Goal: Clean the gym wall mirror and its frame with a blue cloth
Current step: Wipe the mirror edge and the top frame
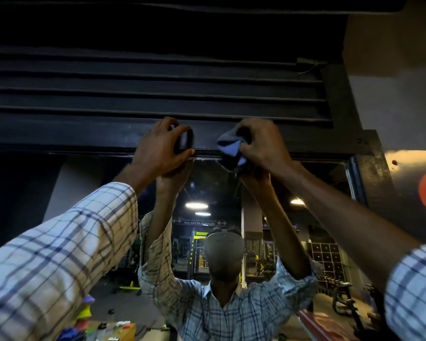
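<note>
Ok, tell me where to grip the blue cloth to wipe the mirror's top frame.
Grip the blue cloth by its bunched middle, coming from below and the right, as the right hand does. Its wadded folds jut left of the fist at the dark frame's lower edge, so that free pad probably does the wiping.
</note>
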`<state>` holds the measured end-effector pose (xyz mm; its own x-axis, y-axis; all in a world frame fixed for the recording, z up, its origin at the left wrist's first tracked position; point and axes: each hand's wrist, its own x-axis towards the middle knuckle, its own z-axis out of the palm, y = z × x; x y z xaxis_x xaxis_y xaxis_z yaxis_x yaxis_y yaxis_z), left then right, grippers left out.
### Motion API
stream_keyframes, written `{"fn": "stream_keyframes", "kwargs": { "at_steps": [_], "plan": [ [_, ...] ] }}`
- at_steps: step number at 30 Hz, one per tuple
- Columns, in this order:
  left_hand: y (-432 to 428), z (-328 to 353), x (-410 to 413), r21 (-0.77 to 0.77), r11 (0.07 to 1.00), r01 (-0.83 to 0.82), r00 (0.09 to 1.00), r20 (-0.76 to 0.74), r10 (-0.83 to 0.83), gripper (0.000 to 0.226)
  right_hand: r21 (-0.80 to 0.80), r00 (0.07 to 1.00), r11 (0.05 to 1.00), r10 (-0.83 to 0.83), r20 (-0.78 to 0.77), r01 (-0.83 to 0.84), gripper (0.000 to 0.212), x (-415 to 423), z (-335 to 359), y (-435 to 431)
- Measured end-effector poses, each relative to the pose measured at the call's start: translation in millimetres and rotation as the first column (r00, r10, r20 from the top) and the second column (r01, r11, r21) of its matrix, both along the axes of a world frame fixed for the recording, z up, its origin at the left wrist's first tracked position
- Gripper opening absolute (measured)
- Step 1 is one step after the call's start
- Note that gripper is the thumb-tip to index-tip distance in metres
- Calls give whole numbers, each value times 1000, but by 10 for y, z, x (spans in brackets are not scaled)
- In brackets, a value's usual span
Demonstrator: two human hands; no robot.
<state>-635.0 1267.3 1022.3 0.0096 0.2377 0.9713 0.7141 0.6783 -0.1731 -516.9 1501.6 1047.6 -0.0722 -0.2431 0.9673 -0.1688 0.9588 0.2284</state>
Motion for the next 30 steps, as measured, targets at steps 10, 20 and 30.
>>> {"fn": "stream_keyframes", "kwargs": {
  "at_steps": [10,20,30],
  "plan": [
    [-521,-68,-271,39,999,-7,1000,-12,8,66,39,999,998,-46,-27,47,19,-305,73,-542],
    [-1089,-99,-555,39,999,-16,1000,10,16,62,-88,998,996,-8,-62,2,26,-455,66,-891],
    [-1533,-97,-739,9,999,-45,998,42,45,64,-351,973,933,-5,-231,-79,25,-786,-43,-1465]
  ]
}}
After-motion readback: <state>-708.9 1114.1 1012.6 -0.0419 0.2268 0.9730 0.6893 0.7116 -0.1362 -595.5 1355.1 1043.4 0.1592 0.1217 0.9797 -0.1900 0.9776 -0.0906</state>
